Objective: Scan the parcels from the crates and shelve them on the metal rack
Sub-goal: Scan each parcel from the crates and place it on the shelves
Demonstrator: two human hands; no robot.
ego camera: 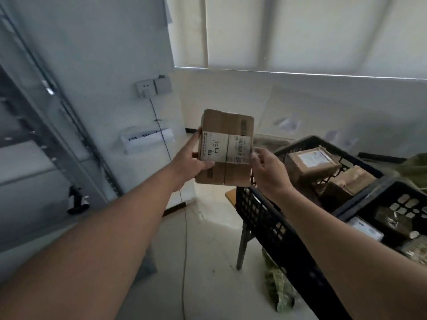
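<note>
A brown cardboard parcel (227, 146) is held up in front of me at chest height. Its white label carries a barcode and the handwritten mark "A34". My left hand (191, 158) grips its left edge, thumb on the label. My right hand (268, 168) holds the right edge with fingers curled round the side. To the right, a black plastic crate (261, 213) holds two more brown parcels (312, 165). A second black crate (392, 199) sits nearer, with small packets inside. The metal rack (76, 135) stands at the left, blurred.
The crates rest on a table with a dark metal leg (241, 245). A black handheld device (77, 200) sits at the rack's lower left. A wall socket (150, 87) with a cable hangs on the white wall. Green fabric (279, 289) lies on the floor under the crates.
</note>
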